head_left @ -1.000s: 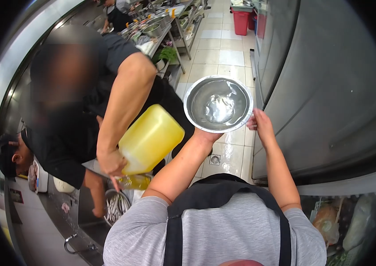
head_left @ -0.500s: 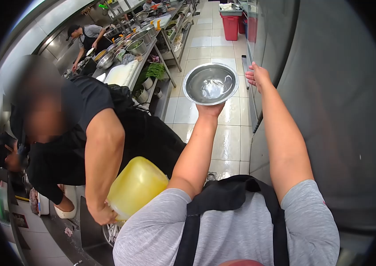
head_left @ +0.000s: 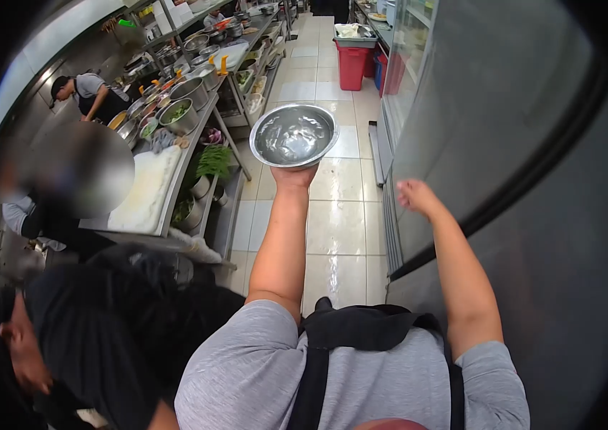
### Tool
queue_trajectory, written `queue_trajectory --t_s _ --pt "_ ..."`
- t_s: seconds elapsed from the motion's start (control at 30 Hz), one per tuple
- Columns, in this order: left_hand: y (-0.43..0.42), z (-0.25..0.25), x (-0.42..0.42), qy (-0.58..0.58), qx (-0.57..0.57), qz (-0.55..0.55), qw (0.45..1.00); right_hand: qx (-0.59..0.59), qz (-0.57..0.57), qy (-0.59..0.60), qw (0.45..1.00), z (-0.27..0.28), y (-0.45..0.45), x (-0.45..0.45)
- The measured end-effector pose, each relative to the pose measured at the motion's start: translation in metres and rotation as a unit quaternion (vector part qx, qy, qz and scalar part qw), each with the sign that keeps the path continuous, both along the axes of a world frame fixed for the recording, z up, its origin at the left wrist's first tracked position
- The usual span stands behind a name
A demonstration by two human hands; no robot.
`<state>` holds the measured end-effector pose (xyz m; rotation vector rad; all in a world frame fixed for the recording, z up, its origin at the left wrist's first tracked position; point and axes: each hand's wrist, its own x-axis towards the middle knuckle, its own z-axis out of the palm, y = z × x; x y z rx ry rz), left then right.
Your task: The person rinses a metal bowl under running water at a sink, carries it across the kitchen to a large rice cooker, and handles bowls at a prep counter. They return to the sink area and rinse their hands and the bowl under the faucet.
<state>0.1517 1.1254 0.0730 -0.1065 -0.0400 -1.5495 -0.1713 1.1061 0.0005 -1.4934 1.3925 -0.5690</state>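
As both bare arms stretch forward over a kitchen aisle, a round metal bowl (head_left: pixel 294 136) sits raised in the middle of the scene, a little to the left. Clear liquid with bright, rippled reflections lies inside it, and its rim tilts slightly. The left hand (head_left: pixel 295 176) bears the bowl from beneath, at its near side; most of the fingers are hidden under it, so how far they spread cannot be told. The right hand (head_left: pixel 416 196), well apart from the bowl, has its fingers loosely curled and nothing visible in its grasp. Behind that hand stands a tall grey unit (head_left: pixel 533 236) with a dark strip slanting across it.

The arms belong to a person in a grey shirt (head_left: pixel 383 390) and black apron (head_left: pixel 354 328). Pale tiles (head_left: pixel 336 233) cover the floor, leading to a red bin (head_left: pixel 353 68) at the far end. On the left, a metal bench (head_left: pixel 181 188) carries pots (head_left: pixel 178 118) and a white board (head_left: pixel 145 188), with leafy greens (head_left: pixel 213 161) below. Near left, a co-worker in black (head_left: pixel 93 337) bends low; another co-worker (head_left: pixel 93 97) leans forward on the far left.
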Motion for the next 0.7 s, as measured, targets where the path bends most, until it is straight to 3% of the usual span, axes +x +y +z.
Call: queue_trajectory --t_s 0.13,0.33,0.4,0.53,0.7 --pt "-0.085 0.008 0.05 -0.007 -0.015 0.015 1.0 -0.013 0.07 0.039 0.997 -0.033 0.011 -0.005" --pt "-0.204 0.014 0.112 -0.041 -0.011 0.044 0.998 0.085 0.054 0.092 0.991 -0.04 0.021 -0.011" --pt "-0.238 0.013 0.127 -0.039 -0.019 0.053 0.998 0.111 0.03 0.048 0.992 -0.051 0.005 -0.015" --pt "-0.308 0.003 0.156 -0.031 -0.027 0.068 0.997 0.122 0.012 0.046 0.991 -0.05 -0.067 -0.002" --pt "-0.392 0.005 0.183 -0.043 -0.019 0.112 0.993 0.028 0.084 0.099 0.991 -0.072 -0.245 0.029"
